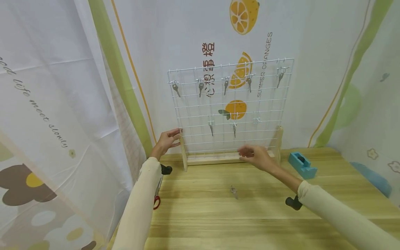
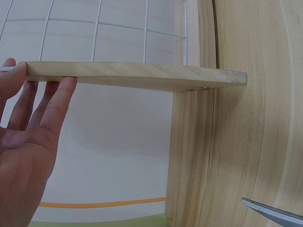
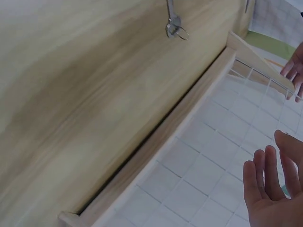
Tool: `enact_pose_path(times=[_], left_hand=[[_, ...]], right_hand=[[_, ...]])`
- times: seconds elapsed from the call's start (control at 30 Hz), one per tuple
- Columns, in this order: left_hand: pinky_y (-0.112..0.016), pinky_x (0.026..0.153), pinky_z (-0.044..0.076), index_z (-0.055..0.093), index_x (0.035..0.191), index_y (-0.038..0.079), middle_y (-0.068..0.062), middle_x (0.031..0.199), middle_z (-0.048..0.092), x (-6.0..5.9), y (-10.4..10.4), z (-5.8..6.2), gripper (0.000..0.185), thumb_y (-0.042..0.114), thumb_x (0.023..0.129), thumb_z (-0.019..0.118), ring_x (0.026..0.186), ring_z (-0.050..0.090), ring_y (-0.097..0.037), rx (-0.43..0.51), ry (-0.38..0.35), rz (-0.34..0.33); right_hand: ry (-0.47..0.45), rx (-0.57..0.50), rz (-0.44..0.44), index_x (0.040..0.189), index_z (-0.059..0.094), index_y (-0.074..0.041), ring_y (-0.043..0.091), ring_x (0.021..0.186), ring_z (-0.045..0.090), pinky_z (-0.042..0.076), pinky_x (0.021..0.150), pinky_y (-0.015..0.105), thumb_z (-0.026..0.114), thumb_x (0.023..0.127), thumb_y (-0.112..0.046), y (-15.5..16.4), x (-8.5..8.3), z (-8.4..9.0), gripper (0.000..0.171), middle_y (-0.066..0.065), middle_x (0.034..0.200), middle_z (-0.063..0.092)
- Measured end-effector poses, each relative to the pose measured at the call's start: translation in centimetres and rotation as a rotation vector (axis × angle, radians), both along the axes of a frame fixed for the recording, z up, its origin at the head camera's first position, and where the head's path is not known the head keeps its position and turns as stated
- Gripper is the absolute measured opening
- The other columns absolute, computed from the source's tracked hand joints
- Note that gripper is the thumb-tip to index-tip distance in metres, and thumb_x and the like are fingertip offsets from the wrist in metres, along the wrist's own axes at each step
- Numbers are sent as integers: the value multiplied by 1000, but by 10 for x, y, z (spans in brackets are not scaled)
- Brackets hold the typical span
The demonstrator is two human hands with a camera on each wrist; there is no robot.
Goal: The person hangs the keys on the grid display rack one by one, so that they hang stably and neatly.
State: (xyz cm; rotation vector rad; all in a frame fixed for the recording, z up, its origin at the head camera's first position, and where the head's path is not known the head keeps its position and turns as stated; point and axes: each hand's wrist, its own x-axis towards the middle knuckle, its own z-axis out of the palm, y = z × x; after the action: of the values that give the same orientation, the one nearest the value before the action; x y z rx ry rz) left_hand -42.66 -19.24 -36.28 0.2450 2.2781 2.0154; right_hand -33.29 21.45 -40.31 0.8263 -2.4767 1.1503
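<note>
A white wire grid rack (image 1: 231, 111) stands on a wooden base (image 1: 218, 159) at the back of the table, with several keys hanging from its hooks. My left hand (image 1: 173, 134) rests with straight fingers (image 2: 47, 106) against the rack's left wooden upright (image 2: 137, 75). My right hand (image 1: 247, 152) hovers open in front of the base, holding nothing; its relaxed fingers (image 3: 265, 175) show over the grid (image 3: 222, 156). One loose key (image 1: 233, 191) lies on the table before the rack, also seen as the key (image 3: 174, 26) in the right wrist view.
A blue tape dispenser (image 1: 301, 165) sits right of the rack. Red-handled scissors (image 1: 156, 201) lie at the table's left edge, and the blade (image 2: 274, 213) shows in the left wrist view. Printed curtains hang behind and on both sides. The wooden table (image 1: 250, 222) stretches toward me.
</note>
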Motion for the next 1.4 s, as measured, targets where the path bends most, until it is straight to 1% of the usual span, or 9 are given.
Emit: enact_pose_path(times=[0.1,0.2,0.4,0.63,0.8,0.93,1.1,1.23,1.4], left_hand=[[-42,108,53,43,158,5,-14,162,43,-1,0,0,51,5,109,54,147,44,-31,0,-1,-2],[-42,108,53,43,158,5,-13,162,43,-1,0,0,51,5,109,54,147,43,-31,-6,2,-5],[-43,108,53,44,158,4,-13,161,44,0,-1,0,50,5,109,54,146,45,-31,-4,3,-6],[-43,108,52,44,157,5,-13,161,44,0,0,0,49,4,109,53,146,45,-31,-1,1,-1],[-45,109,52,45,157,5,-14,161,44,0,1,0,49,4,108,54,146,45,-31,8,-3,6],[-43,109,52,45,157,5,-14,161,44,0,0,0,50,5,108,55,145,45,-31,3,-3,6],[-43,109,53,45,157,6,-14,162,42,-1,-1,0,50,6,108,56,145,46,-31,-1,-5,2],[-45,110,51,45,157,6,-14,162,43,-1,-1,0,50,5,108,55,146,45,-31,4,-4,-4],[-45,110,51,45,157,6,-12,161,45,0,0,0,50,4,108,55,146,45,-30,12,-11,1]], right_hand=[[-2,-1,10,110,74,3,30,91,75,66,80,35,80,89,3,-2,3,-10,22,16,100,77],[-24,-1,24,112,74,5,30,92,75,66,80,35,80,89,3,-3,6,-19,24,16,103,77],[-71,22,23,112,74,1,26,91,73,65,80,31,80,90,-1,-4,12,-34,22,15,103,76],[-40,26,57,110,75,3,23,86,73,65,76,29,81,89,1,-4,15,-53,22,13,98,76],[-43,12,101,109,74,7,25,86,73,65,76,30,81,88,1,-6,19,-63,23,16,98,76],[-44,27,113,108,74,8,25,86,74,65,75,30,81,87,1,-8,21,-70,23,17,98,77],[-75,77,119,108,74,9,23,84,73,65,75,29,81,86,3,-12,23,-79,24,16,95,76],[-106,95,122,108,74,8,23,84,73,64,75,24,82,85,4,-16,25,-87,24,15,96,76],[-157,99,114,108,75,6,20,83,72,63,75,24,84,86,-2,-20,27,-94,25,9,93,76]])
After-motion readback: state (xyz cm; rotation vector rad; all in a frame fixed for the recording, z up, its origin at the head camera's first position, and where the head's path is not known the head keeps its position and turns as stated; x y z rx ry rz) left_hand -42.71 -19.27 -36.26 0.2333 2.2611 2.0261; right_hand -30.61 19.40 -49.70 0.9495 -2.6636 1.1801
